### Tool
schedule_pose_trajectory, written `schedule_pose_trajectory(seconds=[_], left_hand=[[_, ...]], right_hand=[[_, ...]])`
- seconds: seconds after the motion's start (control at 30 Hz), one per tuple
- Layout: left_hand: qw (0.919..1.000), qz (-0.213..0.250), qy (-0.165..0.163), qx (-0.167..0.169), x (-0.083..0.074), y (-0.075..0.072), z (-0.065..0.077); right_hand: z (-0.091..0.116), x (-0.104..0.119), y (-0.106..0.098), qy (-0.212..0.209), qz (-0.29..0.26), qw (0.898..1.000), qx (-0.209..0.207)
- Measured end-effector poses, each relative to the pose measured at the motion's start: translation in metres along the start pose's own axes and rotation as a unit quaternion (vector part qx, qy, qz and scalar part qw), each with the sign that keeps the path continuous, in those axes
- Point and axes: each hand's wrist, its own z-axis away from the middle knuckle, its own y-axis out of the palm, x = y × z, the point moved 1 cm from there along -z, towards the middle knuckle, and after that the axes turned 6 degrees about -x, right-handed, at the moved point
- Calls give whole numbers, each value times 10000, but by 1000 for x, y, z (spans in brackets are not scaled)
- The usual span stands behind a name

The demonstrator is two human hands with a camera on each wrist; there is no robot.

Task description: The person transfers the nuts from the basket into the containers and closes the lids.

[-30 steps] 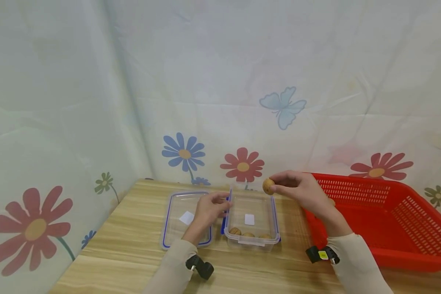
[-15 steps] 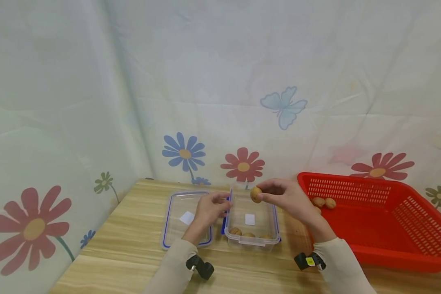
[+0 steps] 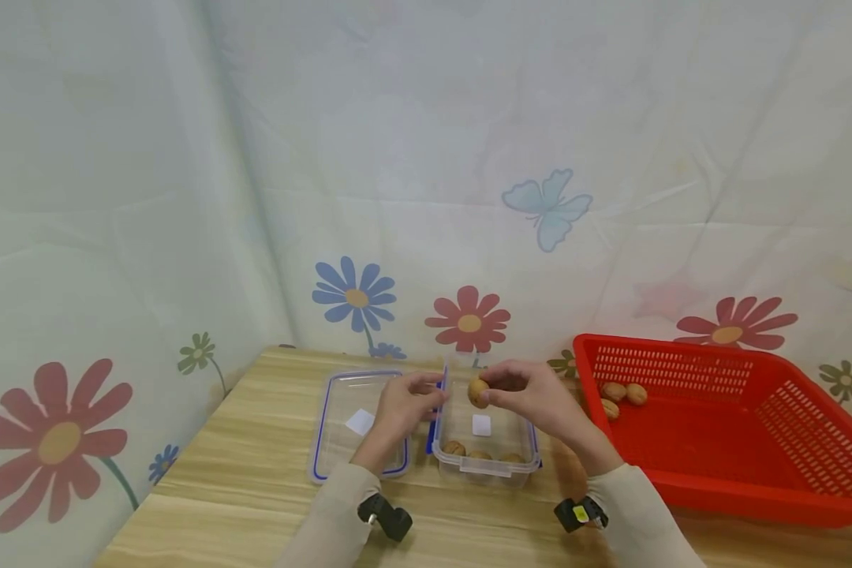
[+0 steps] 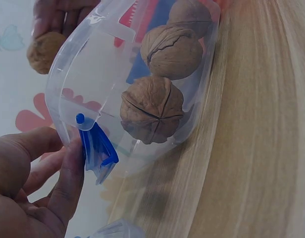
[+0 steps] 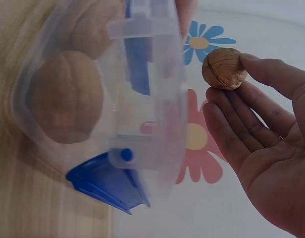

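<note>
Between the thumb and fingers of my right hand (image 3: pixel 532 398) a walnut (image 3: pixel 478 392) is pinched, held above the clear plastic food box (image 3: pixel 486 467). The right wrist view shows that walnut (image 5: pixel 224 68) at the fingertips, outside the box wall. My left hand (image 3: pixel 401 409) grips the box's left rim; in the left wrist view its thumb and fingers pinch the wall beside a blue clip (image 4: pixel 97 148). Several walnuts (image 4: pixel 152 109) lie in a row along the near end inside the box. A small white label (image 3: pixel 481 425) shows on the box floor.
A clear lid (image 3: pixel 319 442) with a blue seal lies left of the box on the wooden table (image 3: pixel 234 465). At the right stands a red plastic basket (image 3: pixel 738 489), with several walnuts (image 3: pixel 636 394) in its left corner. A flowered curtain (image 3: pixel 397 197) hangs behind.
My right hand has carried the walnut left and down, from beside the red basket to over the box. The left hand has stayed at the rim.
</note>
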Motion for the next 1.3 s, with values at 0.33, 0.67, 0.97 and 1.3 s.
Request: schedule_pose_trajectory(seconds=[0.33, 0.67, 0.97, 1.3], left_hand=[[10000, -21, -8, -8, -1, -3, 0], [9999, -120, 20, 14, 0, -3, 1], [9999, -112, -39, 7, 0, -3, 1], [10000, -60, -60, -16, -1, -1, 1]], right_hand=[[-4, -13, 23, -300, 280, 9989, 244], [-3, -24, 42, -356, 445, 9974, 440], [-5, -26, 49, -351, 717, 9956, 486], [-4, -26, 50, -239, 982, 9927, 657]])
